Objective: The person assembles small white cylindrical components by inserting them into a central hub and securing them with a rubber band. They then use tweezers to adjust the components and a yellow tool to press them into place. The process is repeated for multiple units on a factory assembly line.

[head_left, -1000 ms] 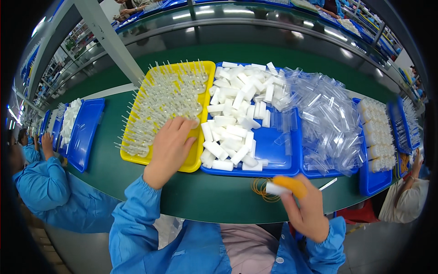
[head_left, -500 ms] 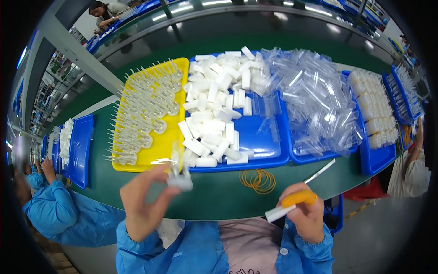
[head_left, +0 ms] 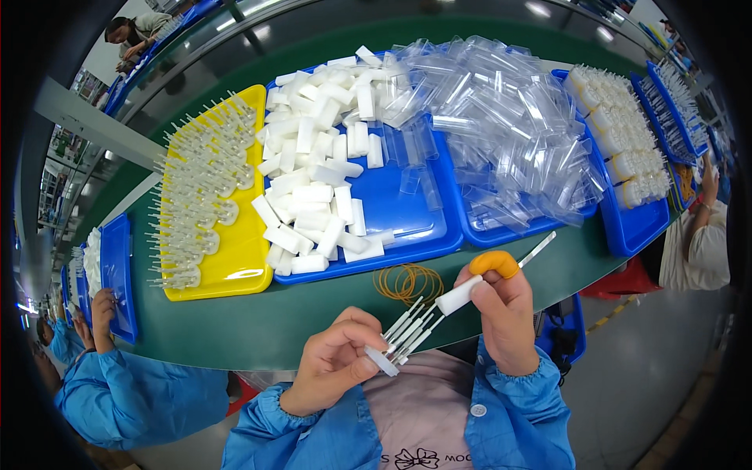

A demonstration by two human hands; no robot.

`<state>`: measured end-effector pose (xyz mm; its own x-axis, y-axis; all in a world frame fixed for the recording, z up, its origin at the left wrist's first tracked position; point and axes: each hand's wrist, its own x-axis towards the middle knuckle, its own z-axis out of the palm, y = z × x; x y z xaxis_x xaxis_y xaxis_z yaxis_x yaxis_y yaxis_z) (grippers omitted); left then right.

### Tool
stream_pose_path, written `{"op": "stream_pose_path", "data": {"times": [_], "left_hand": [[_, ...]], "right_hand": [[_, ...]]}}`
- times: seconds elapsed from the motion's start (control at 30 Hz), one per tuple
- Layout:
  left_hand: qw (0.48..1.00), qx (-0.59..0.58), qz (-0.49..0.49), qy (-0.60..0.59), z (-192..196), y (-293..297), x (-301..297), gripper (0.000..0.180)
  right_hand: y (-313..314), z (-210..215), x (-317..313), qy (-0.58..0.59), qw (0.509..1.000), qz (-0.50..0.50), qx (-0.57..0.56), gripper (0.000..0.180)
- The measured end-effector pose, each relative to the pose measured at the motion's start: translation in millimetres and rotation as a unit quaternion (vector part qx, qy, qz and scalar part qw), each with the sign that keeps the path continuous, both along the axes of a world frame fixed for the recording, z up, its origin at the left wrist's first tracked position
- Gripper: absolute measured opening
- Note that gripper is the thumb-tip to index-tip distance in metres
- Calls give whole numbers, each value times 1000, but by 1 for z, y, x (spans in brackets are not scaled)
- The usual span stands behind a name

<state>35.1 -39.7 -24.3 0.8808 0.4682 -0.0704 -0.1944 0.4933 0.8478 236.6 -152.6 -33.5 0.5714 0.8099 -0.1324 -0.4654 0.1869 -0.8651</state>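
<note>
My left hand [head_left: 335, 362] pinches a white part with several thin, upright rods [head_left: 382, 361], holding it by its base. The rods lean up and to the right. In my right hand [head_left: 506, 321], which wears an orange finger cot [head_left: 496, 265], is a small white block [head_left: 460, 295]. Its lower end meets or nearly touches the tips of the rods; I cannot tell which. A narrow pale strip [head_left: 538, 247] sticks out beyond the same hand, its lower part hidden by the fingers. Both hands are over the front edge of the green table [head_left: 258, 337].
A yellow tray [head_left: 249, 274] holds rows of similar rodded parts. Beside it, blue trays hold white blocks [head_left: 313, 196] and clear plastic sleeves [head_left: 517, 141]. Orange rubber bands [head_left: 409, 283] lie near my hands. Finished-looking bundles [head_left: 619, 141] fill another blue tray. A co-worker's blue sleeve [head_left: 141, 384] is at left.
My left hand has moved right from beside the yellow tray, bringing the rodded part close to my right hand. The white block has risen and now points at the rods.
</note>
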Motion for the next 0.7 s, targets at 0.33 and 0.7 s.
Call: {"op": "stream_pose_path", "data": {"times": [0.33,0.7], "left_hand": [[981,186,-30,54,9,8,0,25],[974,190,106,57,7,-8,1,34]], "right_hand": [[-3,6,5,-16,997,74,-18,21],[-3,13,-11,-169,960,221,-18,21]]}}
